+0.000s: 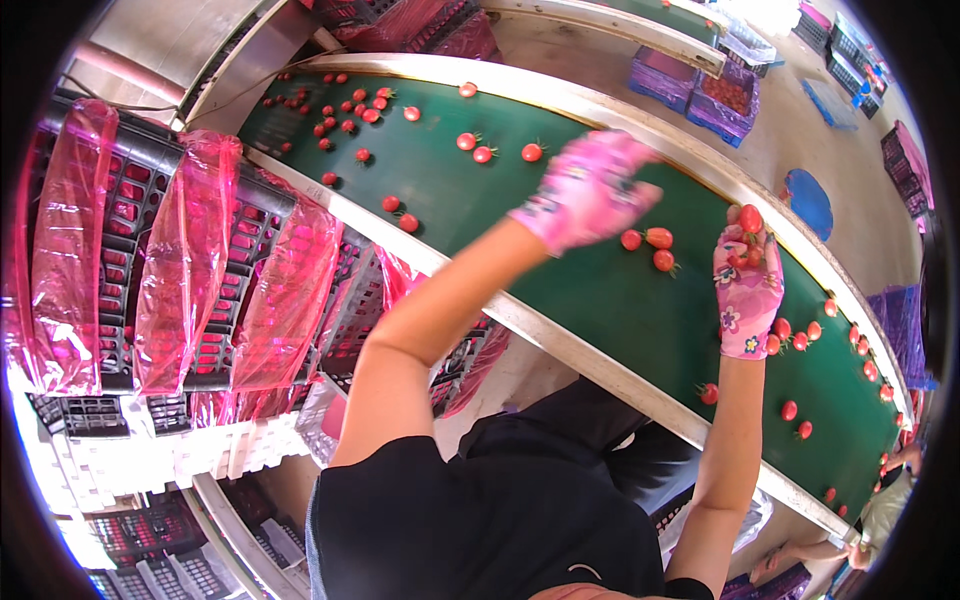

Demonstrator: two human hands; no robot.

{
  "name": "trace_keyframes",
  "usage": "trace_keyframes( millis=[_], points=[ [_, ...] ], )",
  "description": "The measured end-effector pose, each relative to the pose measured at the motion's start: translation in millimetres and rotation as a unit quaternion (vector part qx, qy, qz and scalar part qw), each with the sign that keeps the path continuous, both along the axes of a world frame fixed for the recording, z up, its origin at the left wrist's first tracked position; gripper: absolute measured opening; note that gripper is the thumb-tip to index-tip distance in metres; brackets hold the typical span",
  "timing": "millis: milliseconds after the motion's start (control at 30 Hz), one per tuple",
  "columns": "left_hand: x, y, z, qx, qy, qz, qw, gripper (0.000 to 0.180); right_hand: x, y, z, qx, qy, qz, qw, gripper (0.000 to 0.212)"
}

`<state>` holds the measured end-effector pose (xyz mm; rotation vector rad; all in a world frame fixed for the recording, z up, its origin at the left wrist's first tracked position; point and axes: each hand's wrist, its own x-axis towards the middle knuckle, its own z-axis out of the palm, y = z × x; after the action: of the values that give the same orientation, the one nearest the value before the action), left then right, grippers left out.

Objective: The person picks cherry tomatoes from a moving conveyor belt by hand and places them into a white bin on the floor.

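Observation:
Both of my hands wear pink flowered gloves over a green conveyor belt [590, 300] strewn with cherry tomatoes. My left hand [595, 190], slightly blurred, hovers palm down above the belt's far half with its thumb and fingers apart; I see nothing in it. A single cherry tomato [532, 152] lies just left of it, and three others [660, 238] lie between my hands. Turned palm up near the far rail, my right hand [748, 310] has its fingers curled around a few cherry tomatoes [750, 219]. More tomatoes [800, 341] rest just right of its wrist.
Pale metal rails [560, 345] edge the belt. Black crates [120, 260] wrapped in pink film are stacked at left. Beyond the belt stand a purple-lined crate of tomatoes [727, 96] and a blue round object [808, 204]. Another person [890, 515] is at the right end.

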<state>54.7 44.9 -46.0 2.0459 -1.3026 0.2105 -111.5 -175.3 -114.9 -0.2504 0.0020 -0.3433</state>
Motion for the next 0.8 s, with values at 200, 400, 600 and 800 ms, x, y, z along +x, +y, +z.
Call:
trace_keyframes(
  millis=[200, 400, 600, 800],
  points=[
    [74.9, 190.7, -13.2, 0.530, 0.118, 0.378, 0.750, 0.063, 8.7, 33.3, 37.4, 0.000, -0.046, 0.022, 0.999, 0.047],
    [58.4, 176.4, -34.3, 0.230, 0.316, 0.189, 0.901, 0.043, 14.3, 46.5, 25.5, -0.082, 0.051, 0.022, 0.995, 0.050],
    [111.4, 143.7, -47.1, 0.009, 0.330, 0.179, 0.927, 0.030, 22.1, 41.0, 16.8, -0.086, 0.048, 0.018, 0.995, 0.055],
    [145.1, 114.1, -75.8, 0.223, 0.166, 0.150, 0.949, 0.034, 27.8, 40.4, 22.3, -0.078, 0.035, 0.005, 0.996, 0.061]
  ],
)
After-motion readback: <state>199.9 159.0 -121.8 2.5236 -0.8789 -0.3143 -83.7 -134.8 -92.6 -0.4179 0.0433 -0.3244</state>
